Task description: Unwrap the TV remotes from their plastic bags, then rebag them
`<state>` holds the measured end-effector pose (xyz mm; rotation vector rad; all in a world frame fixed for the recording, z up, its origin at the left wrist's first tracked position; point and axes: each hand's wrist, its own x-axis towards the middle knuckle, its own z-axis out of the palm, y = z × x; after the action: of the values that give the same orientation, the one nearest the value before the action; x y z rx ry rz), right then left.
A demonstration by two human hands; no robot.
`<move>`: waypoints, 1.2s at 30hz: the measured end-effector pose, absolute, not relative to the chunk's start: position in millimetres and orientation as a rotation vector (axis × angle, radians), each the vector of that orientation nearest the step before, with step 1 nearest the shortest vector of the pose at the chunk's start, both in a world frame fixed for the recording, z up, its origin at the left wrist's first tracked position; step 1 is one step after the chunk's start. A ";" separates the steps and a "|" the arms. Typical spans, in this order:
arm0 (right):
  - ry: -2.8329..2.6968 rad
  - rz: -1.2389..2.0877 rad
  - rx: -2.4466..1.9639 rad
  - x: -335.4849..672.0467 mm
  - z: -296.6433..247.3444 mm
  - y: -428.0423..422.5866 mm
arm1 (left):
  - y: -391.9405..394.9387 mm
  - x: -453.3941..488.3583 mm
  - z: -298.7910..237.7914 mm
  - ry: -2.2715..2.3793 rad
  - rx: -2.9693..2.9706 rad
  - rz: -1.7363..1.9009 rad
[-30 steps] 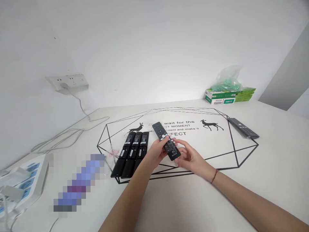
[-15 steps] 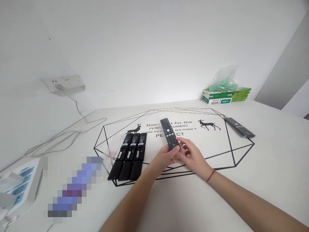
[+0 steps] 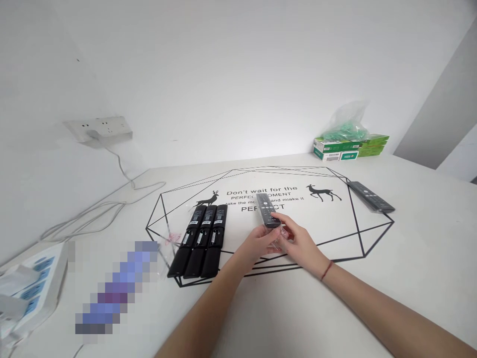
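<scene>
A black remote control in a clear plastic sleeve is held over the middle of the mat, buttons facing up. My left hand is closed around the near end, its thumb across the sleeve. My right hand pinches the sleeve's near end, where a bit of pink shows, and its index finger reaches the remote's side. Left of my hands, three black remotes lie in a row, back up with battery bays uncovered, the rightmost one closest to my left wrist.
Another remote in plastic lies at the right. Green and white boxes with a plastic bag on top stand by the wall. A power strip, a cable and a pixelated object are at the left. Crumpled pinkish plastic lies beside the remotes.
The held remote has come nearer and shifted slightly right, its far end lower in view. More of the printed text shows. Both hands keep hold.
</scene>
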<state>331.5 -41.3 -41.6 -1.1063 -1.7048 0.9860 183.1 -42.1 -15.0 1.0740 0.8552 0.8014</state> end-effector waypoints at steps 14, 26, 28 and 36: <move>-1.698 1.134 -0.910 330.4 -35.7 -48.5 | -38.2 176.8 -17.3 0.896 1.191 0.756; -1.832 0.926 -0.833 330.9 -34.9 -51.4 | -25.5 157.1 2.8 1.052 1.014 0.975; -1.777 0.999 -0.831 330.6 -33.1 -53.6 | -23.3 156.4 3.2 1.003 0.901 1.033; -1.365 1.394 -0.717 329.0 -21.2 -54.7 | -18.9 157.0 -2.1 0.976 0.690 1.157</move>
<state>329.0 -54.7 -21.2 -0.7168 -1.3647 1.3940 157.0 -18.9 -2.1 0.6898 0.9761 1.1569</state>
